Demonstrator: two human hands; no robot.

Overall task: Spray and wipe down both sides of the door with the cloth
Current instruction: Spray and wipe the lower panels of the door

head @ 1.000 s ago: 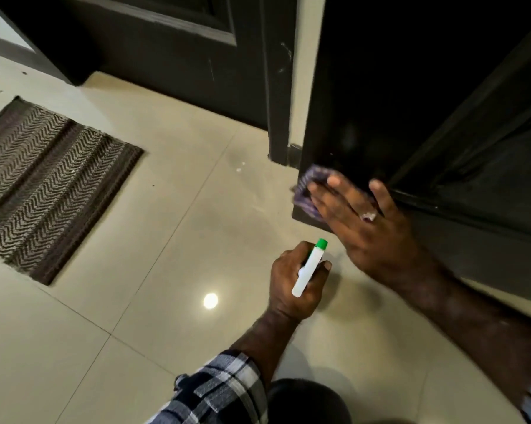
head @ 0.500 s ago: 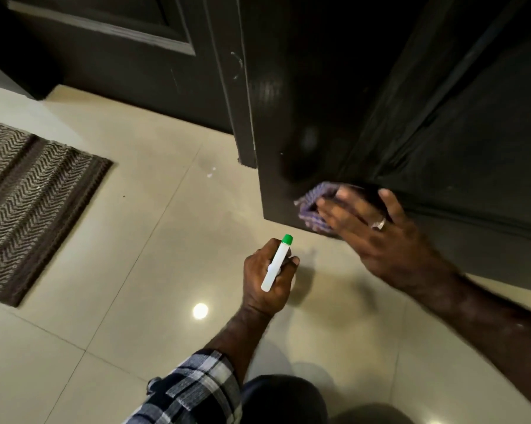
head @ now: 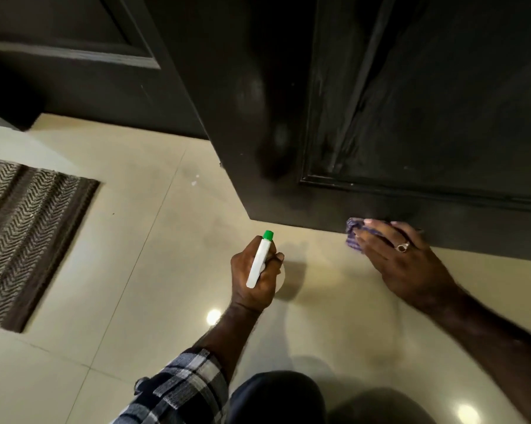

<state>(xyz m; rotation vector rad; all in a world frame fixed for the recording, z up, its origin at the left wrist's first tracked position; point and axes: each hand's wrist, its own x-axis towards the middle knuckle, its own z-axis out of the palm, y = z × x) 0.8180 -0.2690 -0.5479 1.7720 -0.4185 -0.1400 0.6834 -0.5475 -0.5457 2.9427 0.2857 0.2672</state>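
Glossy floor tiles (head: 135,301) reflect light; left hand (head: 253,278) grips the spray bottle (head: 259,260) at 6 o'clock, while right hand (head: 408,264), fingers straight, presses the cloth (head: 354,235) against the door (head: 411,117) bottom at 3 o'clock, where it may snag under the edge

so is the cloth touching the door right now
Touching. The head view shows the right hand pressing the purple cloth flat against the door at its bottom rail, no gap visible.
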